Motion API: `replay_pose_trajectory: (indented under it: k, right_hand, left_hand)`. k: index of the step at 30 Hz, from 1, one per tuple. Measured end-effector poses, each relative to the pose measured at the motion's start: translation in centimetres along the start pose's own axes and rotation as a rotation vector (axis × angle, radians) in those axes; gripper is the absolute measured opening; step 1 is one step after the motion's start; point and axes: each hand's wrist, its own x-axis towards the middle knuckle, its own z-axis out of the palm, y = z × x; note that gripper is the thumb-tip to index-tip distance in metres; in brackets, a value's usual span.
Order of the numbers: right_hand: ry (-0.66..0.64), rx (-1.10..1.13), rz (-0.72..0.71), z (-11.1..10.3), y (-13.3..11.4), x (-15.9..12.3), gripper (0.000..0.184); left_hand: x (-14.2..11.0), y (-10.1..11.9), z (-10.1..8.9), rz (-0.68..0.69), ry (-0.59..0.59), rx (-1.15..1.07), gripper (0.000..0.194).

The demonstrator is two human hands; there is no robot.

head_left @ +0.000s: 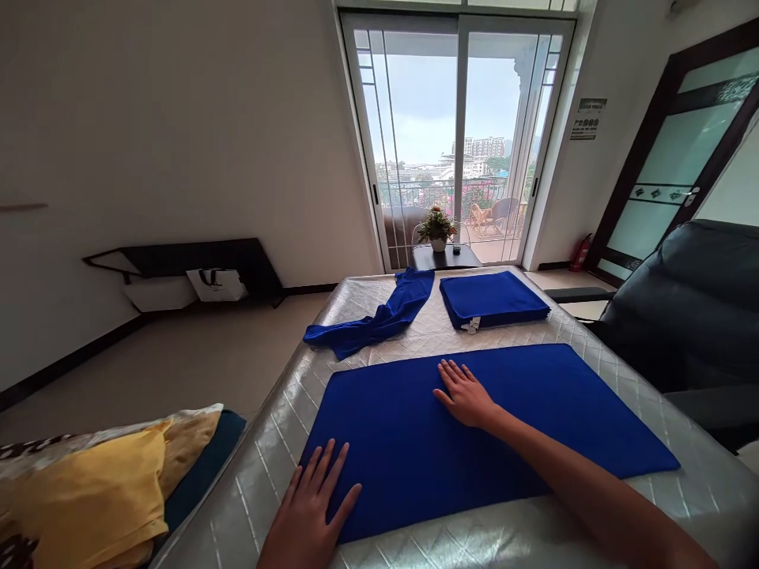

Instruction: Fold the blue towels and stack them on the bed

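Observation:
A blue cloth (409, 442) lies spread flat on a quilted, silvery mattress (278, 442). My left hand (314, 506) rests at the cloth's near left corner, fingers spread. Palm down on the cloth's middle, toward its far edge, is my right hand (466, 393), also with fingers stretched out. Neither hand holds anything. Beyond the spread cloth sits a neat stack of folded blue cloths (495, 296) with a white tag (471, 325) at its front. To the left of the stack lies a crumpled blue cloth (379, 316).
Yellow pillows (95, 498) are piled at the lower left beside the mattress. A black leather chair (693, 300) stands at the right. Past the mattress's far end, a small dark table (424, 257) bears a potted plant (437, 229) before the glass sliding door (409, 118).

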Motion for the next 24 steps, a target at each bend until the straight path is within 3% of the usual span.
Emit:
replay_pose_trajectory:
  k: [3, 10, 13, 15, 19, 22, 24]
  right_hand:
    - [0.007, -0.073, 0.123, -0.8, 5.6, -1.6, 0.082]
    - [0.057, -0.219, 0.558, -5.0, 23.5, -7.3, 0.078]
    - [0.107, -0.218, 0.622, -5.5, 28.7, -8.9, 0.077]
    - [0.135, -0.217, 0.601, -5.2, 30.4, -9.2, 0.076]
    - [0.157, -0.212, 0.561, -5.3, 31.6, -9.0, 0.077]
    - [0.108, -0.146, 0.473, -7.6, 32.3, -8.8, 0.066]
    - [0.055, -0.111, 0.444, -9.7, 32.8, -8.7, 0.057]
  left_hand:
    - [0.0, -0.2, 0.4, -0.001, 0.006, -0.004, 0.066]
    - [0.0, -0.6, 0.4, -0.001, -0.019, -0.027, 0.068]
    - [0.2, -0.5, 0.1, -0.006, -0.031, -0.032, 0.068]
    - [0.3, -0.4, 0.0, -0.01, -0.042, -0.04, 0.069]
    - [0.4, -0.9, 0.0, -0.031, -0.043, -0.083, 0.07]
    - [0.4, -1.8, -0.1, -0.042, -0.032, -0.174, 0.059]
    - [0.6, -2.2, -0.4, -0.072, 0.039, -0.167, 0.055]
